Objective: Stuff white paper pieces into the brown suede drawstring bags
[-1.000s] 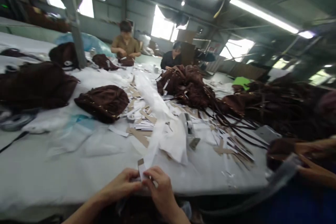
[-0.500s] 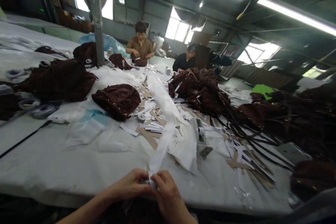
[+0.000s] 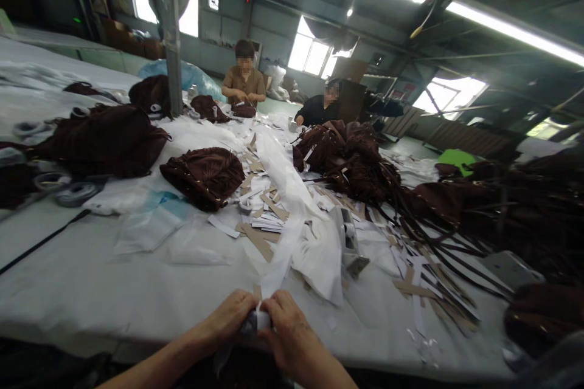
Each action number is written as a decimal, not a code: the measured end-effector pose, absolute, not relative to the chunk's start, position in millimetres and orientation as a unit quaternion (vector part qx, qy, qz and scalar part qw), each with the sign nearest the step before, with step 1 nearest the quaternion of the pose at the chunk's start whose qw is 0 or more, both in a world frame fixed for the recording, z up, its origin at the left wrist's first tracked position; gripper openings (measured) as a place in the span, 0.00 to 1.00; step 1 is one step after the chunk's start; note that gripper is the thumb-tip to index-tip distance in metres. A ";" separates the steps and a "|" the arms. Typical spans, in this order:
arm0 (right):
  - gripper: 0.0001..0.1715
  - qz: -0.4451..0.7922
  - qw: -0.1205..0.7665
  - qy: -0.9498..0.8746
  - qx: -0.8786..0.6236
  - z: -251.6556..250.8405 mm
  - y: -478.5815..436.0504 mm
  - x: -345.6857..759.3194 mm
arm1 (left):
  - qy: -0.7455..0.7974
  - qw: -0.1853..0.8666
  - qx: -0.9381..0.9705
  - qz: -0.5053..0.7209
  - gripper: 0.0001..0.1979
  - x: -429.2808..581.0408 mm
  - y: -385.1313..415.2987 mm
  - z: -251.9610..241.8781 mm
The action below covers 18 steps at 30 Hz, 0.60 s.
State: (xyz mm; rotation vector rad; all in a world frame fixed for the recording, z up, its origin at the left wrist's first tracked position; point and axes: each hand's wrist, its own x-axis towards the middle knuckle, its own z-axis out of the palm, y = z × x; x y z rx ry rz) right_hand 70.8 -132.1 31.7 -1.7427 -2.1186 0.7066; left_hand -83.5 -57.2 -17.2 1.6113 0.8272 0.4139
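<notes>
My left hand (image 3: 228,317) and my right hand (image 3: 291,328) meet at the near edge of the white table (image 3: 82,292). Both are closed, pinching the near end of a long white strip (image 3: 285,243) that runs away from me across the table. A small brown card piece sticks up between my fingertips. A dark item lies under my hands, mostly hidden.
Brown fabric bundles (image 3: 205,175) and a bigger brown pile (image 3: 351,161) lie among scattered card and paper strips (image 3: 262,216). Clear plastic bags (image 3: 150,228) lie to the left. Two people (image 3: 244,79) work at the far end. A post (image 3: 170,30) rises from the table.
The view has swung left, so the other person's hands at the right have left the frame. My hands stay together on the strip, drawn slightly lower toward me.
</notes>
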 end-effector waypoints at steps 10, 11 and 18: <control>0.13 0.284 0.125 -0.767 -0.562 38.2 -117.8 80.4 | 0.357 0.566 0.717 0.195 0.22 -71.1 -54.3 -33.9; 0.13 0.285 0.125 -0.768 -0.559 37.7 -116.2 80.3 | 0.358 0.561 0.720 0.198 0.22 -71.3 -53.7 -32.6; 0.22 0.234 0.125 -0.801 -0.537 31.4 -117.2 79.4 | 0.361 0.561 0.711 0.222 0.24 -70.1 -61.0 -35.2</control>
